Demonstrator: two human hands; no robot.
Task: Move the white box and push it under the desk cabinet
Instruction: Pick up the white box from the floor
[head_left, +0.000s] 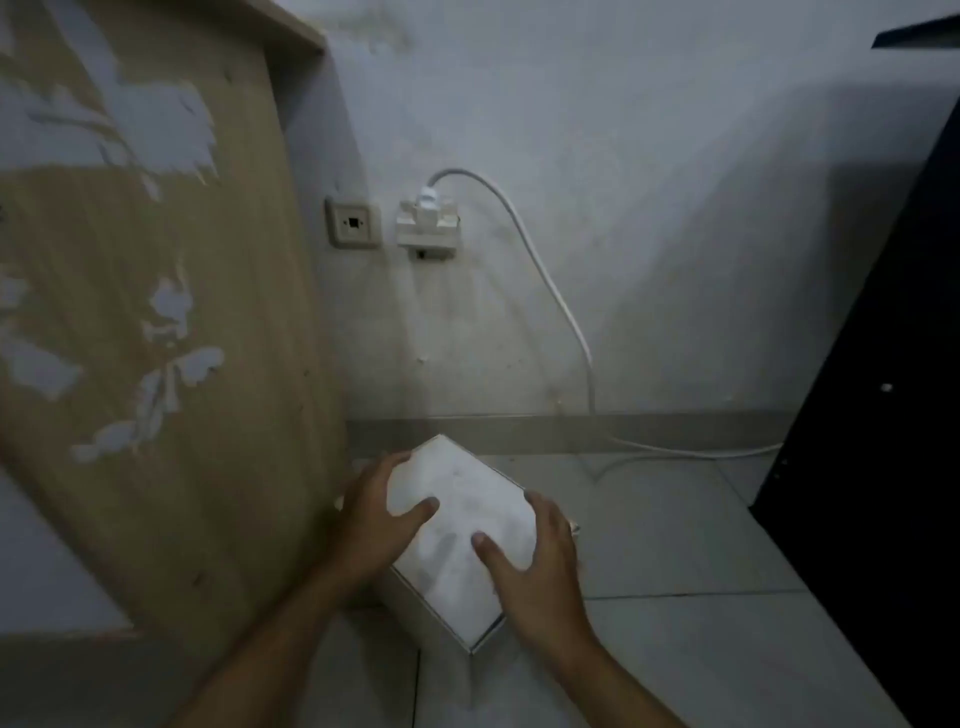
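The white box rests on the tiled floor, turned diagonally, close to the wall and beside the wooden cabinet side panel. My left hand grips its left edge, thumb lying on the lid. My right hand grips the right edge, thumb also on the lid. The box's left lower side is hidden behind my left hand and forearm.
A white cable runs from a wall socket adapter down to the floor behind the box. A second wall plate sits left of it. A black panel stands at the right. Light floor tiles spread rightwards.
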